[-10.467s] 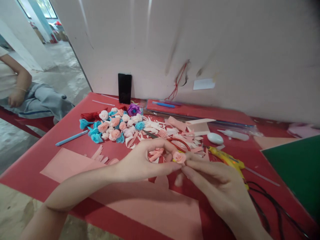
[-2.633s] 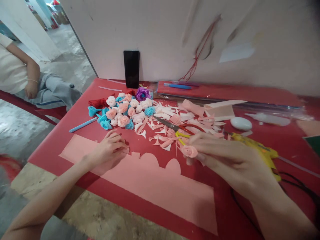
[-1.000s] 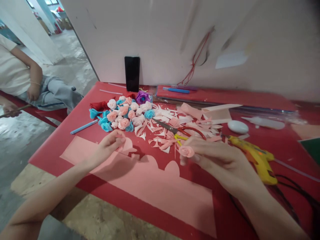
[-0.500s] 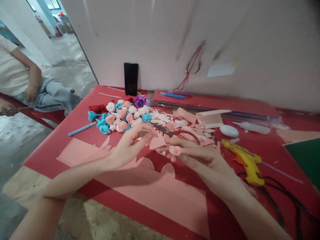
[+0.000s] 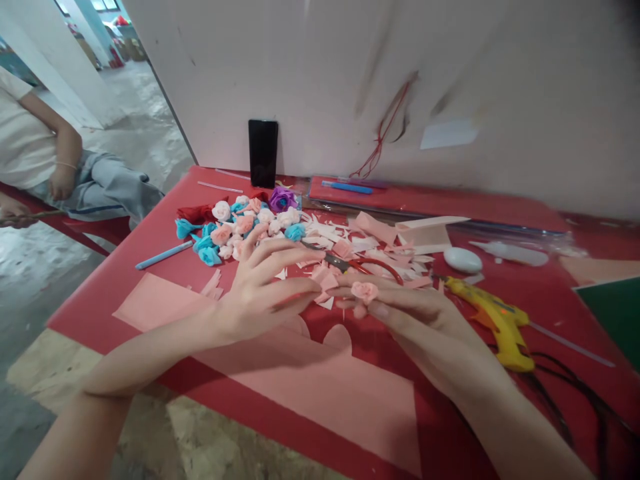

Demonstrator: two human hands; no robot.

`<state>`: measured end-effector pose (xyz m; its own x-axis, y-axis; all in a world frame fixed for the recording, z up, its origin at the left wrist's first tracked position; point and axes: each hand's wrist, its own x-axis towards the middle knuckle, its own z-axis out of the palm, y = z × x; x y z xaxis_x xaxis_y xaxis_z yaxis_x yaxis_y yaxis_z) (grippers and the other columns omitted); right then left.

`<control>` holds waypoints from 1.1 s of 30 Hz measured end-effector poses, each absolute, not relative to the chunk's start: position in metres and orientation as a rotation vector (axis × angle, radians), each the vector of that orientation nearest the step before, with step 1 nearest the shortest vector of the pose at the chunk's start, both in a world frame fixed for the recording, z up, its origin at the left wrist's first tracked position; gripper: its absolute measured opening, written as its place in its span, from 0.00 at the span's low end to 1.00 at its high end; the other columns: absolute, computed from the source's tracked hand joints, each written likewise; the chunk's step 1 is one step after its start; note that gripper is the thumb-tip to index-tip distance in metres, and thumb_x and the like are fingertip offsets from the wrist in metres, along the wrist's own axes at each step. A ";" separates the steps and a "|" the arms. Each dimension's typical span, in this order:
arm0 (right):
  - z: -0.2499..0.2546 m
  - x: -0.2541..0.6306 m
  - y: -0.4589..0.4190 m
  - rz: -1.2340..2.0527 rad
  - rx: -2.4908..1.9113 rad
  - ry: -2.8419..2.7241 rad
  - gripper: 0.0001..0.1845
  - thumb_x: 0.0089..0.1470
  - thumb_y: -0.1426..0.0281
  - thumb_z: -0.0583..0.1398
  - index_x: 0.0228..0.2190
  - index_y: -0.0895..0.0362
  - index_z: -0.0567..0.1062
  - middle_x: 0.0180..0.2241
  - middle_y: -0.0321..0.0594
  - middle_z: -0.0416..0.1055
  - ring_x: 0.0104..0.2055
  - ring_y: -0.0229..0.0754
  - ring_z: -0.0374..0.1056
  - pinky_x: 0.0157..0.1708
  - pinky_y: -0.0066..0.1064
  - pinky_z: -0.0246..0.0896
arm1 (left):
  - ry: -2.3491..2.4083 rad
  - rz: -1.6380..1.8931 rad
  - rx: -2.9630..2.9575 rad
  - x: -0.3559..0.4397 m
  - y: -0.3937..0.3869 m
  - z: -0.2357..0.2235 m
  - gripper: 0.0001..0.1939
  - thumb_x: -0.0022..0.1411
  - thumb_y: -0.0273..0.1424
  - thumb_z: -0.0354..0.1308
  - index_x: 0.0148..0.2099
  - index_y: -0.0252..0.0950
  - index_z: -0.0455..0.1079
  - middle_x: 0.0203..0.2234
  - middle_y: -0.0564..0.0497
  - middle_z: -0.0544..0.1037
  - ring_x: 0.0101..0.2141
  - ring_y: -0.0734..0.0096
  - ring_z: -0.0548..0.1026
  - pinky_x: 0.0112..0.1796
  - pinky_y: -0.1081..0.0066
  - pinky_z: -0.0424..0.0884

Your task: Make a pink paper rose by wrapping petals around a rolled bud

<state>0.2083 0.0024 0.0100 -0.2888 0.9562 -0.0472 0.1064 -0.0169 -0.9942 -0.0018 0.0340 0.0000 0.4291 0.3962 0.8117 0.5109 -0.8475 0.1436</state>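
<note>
Between the thumb and fingers of my right hand (image 5: 420, 317) is a small pink paper rose (image 5: 365, 292), held above the red table. My left hand (image 5: 270, 287) faces it from the left, fingers stretched out and apart. A pink paper piece (image 5: 325, 277) shows just past the left fingertips; whether it touches them is hard to tell. Below both hands lies a large pink paper sheet (image 5: 350, 400) with rounded cut edges. Scissors with red handles (image 5: 377, 268) rest among paper scraps (image 5: 367, 247) behind the hands, their blades partly hidden.
A pile of paper flowers (image 5: 225, 233) sits at the back left, near a blue pen (image 5: 164, 255) and an upright phone (image 5: 263, 153). To the right are a yellow glue gun (image 5: 495, 323) with a cable and a white oval object (image 5: 463, 260). A person (image 5: 45, 147) sits at far left.
My left hand has gone from a pinch on a pink paper piece to spread fingers. The right hand, still holding the rose, has shifted slightly right in view.
</note>
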 end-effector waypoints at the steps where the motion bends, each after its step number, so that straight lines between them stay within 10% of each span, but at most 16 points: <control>1: 0.011 0.208 0.002 1.409 -1.151 -1.477 0.08 0.49 0.58 0.62 0.26 0.46 0.80 0.43 0.35 0.76 0.55 0.48 0.64 0.54 0.40 0.58 | -0.806 -1.407 -2.514 -0.002 0.034 -0.001 0.04 0.55 0.25 0.61 0.30 0.39 0.70 0.34 0.51 0.77 0.38 0.68 0.70 0.44 0.60 0.64; 7: 0.023 0.212 0.004 1.386 -1.172 -1.525 0.09 0.50 0.61 0.62 0.22 0.48 0.79 0.49 0.32 0.72 0.54 0.46 0.65 0.53 0.38 0.60 | -0.713 -1.361 -2.606 -0.004 0.035 -0.004 0.04 0.59 0.26 0.58 0.33 0.41 0.71 0.19 0.59 0.72 0.25 0.76 0.67 0.38 0.65 0.61; 20: 0.033 0.225 0.011 1.363 -1.259 -1.719 0.10 0.46 0.57 0.63 0.27 0.47 0.80 0.36 0.35 0.79 0.42 0.48 0.73 0.41 0.37 0.71 | -1.475 -1.641 -3.278 0.001 0.032 0.003 0.16 0.58 0.35 0.58 0.48 0.35 0.68 0.35 0.50 0.79 0.38 0.71 0.76 0.43 0.68 0.70; 33: 0.029 0.235 0.016 1.189 -1.272 -2.030 0.10 0.47 0.59 0.60 0.27 0.47 0.81 0.33 0.37 0.79 0.38 0.50 0.75 0.38 0.40 0.71 | -1.496 -0.845 -3.420 0.018 0.021 -0.010 0.06 0.56 0.32 0.58 0.31 0.33 0.71 0.25 0.52 0.76 0.27 0.74 0.71 0.31 0.72 0.66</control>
